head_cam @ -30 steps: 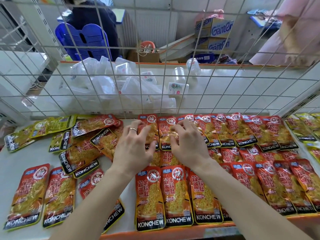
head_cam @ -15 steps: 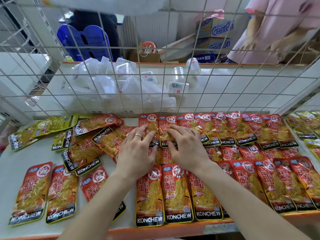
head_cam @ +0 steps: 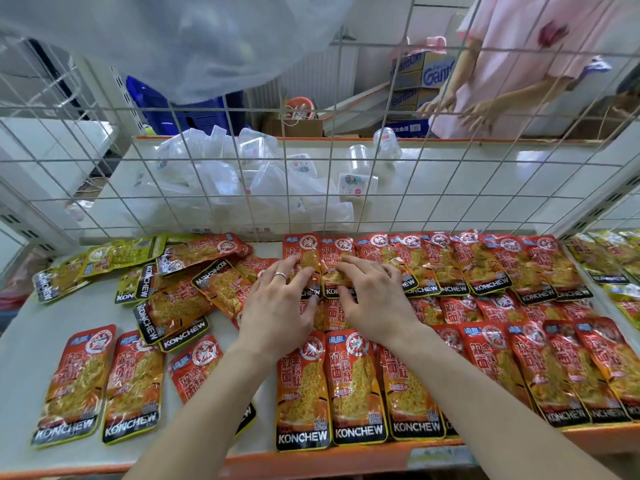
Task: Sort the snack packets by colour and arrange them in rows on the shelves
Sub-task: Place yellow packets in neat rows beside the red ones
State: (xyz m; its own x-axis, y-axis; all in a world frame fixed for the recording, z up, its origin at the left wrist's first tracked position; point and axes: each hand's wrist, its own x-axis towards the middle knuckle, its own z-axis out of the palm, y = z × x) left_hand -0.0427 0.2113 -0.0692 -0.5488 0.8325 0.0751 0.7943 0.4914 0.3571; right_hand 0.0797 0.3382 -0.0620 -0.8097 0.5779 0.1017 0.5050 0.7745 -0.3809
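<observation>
red konchew packets [head_cam: 360, 386], glossy, rowed on shelf [head_cam: 20, 358]

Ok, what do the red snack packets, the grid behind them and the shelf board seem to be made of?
Red snack packets: glossy printed plastic or foil film, judging by crinkles and bright glare. Grid: thin metal wire, seemingly white-coated, crossing in squares. Shelf board: smooth pale surface, likely painted metal, with an orange front edge; the look leaves it open.
</observation>
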